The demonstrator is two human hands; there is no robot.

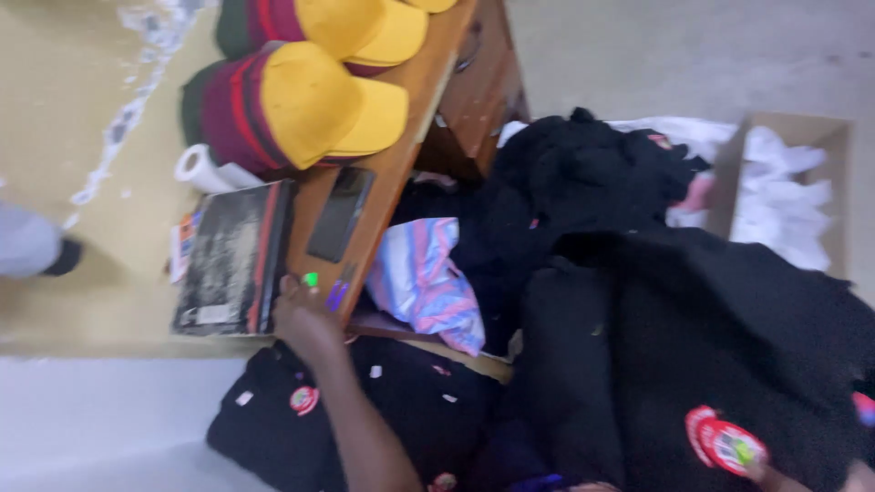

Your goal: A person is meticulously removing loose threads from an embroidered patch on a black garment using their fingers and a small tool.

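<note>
Left hand [305,314] reaching up to the near edge of the wooden table [401,150], fingers bunched around a small green item [311,280] that is too blurred to identify; grip closed on it as far as visible. Right hand [852,476] showing only at the lower right corner, mostly cut off by the frame edge; open or closed cannot be told. Lying just beside it, black fabric [693,337], soft, matte and crumpled, bearing a round red-and-white embroidered patch [726,444]. Resting on the table near the left hand: a flat dark rectangular phone [339,214], glossy, and a black hardcover book [232,260] with a red spine. Stacked further up the table, yellow-brimmed caps [301,105] with maroon and green striped crowns. Draped below the table edge, a striped pink-and-blue cloth [428,278].
</note>
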